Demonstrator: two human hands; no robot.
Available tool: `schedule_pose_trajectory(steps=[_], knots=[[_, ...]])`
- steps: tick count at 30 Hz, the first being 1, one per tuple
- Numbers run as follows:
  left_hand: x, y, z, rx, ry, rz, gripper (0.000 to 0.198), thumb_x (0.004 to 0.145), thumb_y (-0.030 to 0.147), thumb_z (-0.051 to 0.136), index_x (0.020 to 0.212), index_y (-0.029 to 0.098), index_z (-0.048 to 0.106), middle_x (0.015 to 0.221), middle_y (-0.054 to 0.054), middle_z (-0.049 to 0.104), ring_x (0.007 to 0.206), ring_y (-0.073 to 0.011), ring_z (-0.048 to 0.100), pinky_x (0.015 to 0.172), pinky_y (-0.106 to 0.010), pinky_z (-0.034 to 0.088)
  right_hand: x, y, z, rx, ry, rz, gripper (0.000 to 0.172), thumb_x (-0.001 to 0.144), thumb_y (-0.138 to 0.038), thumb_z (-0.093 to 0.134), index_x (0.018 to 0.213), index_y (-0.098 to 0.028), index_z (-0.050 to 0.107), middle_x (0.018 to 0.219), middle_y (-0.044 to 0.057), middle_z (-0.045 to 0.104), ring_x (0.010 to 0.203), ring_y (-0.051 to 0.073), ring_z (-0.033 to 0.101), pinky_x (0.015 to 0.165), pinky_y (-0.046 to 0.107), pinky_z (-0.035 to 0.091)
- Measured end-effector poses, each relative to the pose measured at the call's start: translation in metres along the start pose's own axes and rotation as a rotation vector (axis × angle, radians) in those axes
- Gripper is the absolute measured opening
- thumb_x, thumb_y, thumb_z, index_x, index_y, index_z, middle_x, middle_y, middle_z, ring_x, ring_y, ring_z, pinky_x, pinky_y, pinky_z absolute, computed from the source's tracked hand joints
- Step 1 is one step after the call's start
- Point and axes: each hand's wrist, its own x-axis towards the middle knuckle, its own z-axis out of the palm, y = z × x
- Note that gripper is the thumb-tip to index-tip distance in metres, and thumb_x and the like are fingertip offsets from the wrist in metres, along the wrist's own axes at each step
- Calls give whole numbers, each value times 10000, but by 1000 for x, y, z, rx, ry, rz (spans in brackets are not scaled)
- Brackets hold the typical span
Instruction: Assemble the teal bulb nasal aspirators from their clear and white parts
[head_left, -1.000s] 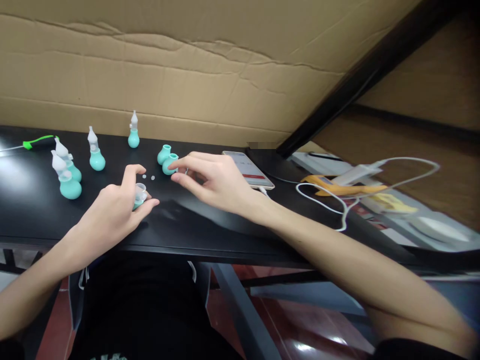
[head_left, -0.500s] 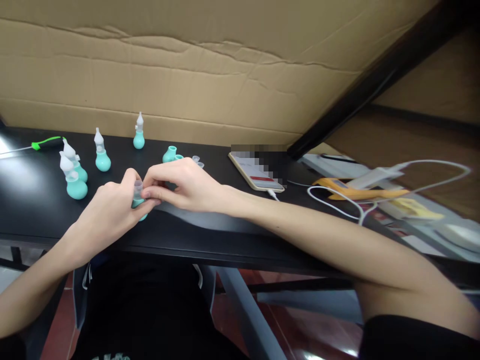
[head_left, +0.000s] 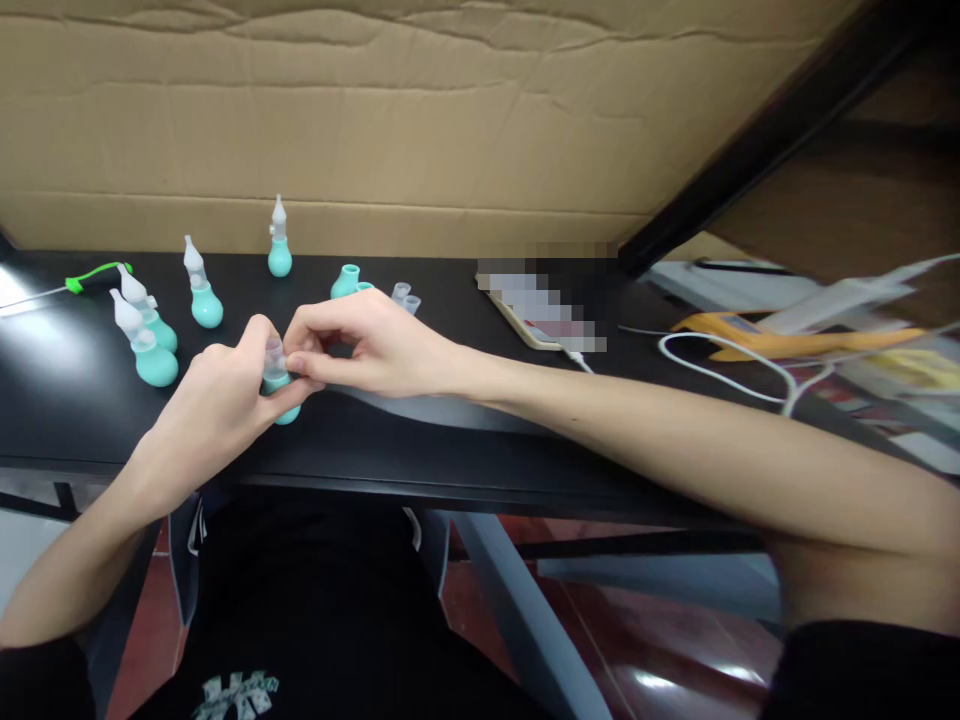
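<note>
My left hand (head_left: 202,405) is closed around a nasal aspirator (head_left: 283,412) with a teal bulb and a clear tube on top; no white tip shows on it. At the tube's side, my right hand (head_left: 360,345) pinches thumb and forefinger together; whatever is between them is hidden. Left of my hands, teal aspirators with white pointed tips stand upright: two close together, one in front (head_left: 155,365) and one behind (head_left: 159,330), and another (head_left: 206,303) farther back. One more aspirator (head_left: 280,255) stands near the cardboard. Loose teal bulbs (head_left: 345,282) and clear tube pieces (head_left: 402,291) lie beyond my right hand.
A green-and-black handled screwdriver (head_left: 97,277) lies at the far left of the black table (head_left: 420,460). To the right are a phone (head_left: 525,320) with a white cable (head_left: 720,385) and an orange tool (head_left: 750,335). Cardboard (head_left: 360,140) walls off the back.
The view has shifted slightly, so the table's things appear higher. Both hands keep their grip at the same aspirator, with the right fingertips still against its clear tube.
</note>
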Motion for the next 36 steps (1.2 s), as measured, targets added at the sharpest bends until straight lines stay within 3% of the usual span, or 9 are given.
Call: schedule_pose_trajectory(steps=[4,7,16,23,29,36], knots=[[0,1,0,-26,9,0,413,965,299,792,852,283,395,583,91,475,515,-213,630,544,-289,302,-1,2,-3,-73,-50,-38,201,1064,-339,641,961,-173,687,751,-22,693,669,102,595,648,223,441],[1,2,-1,-30,-3,1,419,967,303,803,858,281,399,608,81,539,536,-224,653,557,-291,308,0,1,-4,-88,-38,-41,275,1078,-404,668,938,-170,696,729,-25,684,655,99,579,639,222,428],[3,1,-1,-12,-17,45,466,953,333,853,913,284,391,641,88,583,505,-223,624,571,-293,339,3,-3,-13,-186,-66,-100,248,1092,-294,637,903,-165,733,720,-37,709,618,73,538,637,229,393],[3,-1,0,35,-6,11,429,981,309,765,881,287,348,599,85,471,511,-220,604,562,-301,297,2,2,-12,-284,-51,-169,177,1049,-194,578,930,-156,704,773,-30,714,672,76,588,678,206,433],[4,5,-5,15,-60,-29,388,948,248,750,888,286,368,622,80,508,528,-222,596,603,-309,326,1,0,-13,-322,-34,-207,258,1100,-297,590,914,-154,695,756,-39,704,662,72,602,666,208,413],[5,2,-4,-28,-53,26,413,949,282,767,892,286,359,634,86,515,471,-197,524,592,-313,315,2,-10,-21,-466,-106,-210,363,1165,-329,465,942,-167,701,744,-53,655,653,74,556,723,250,433]])
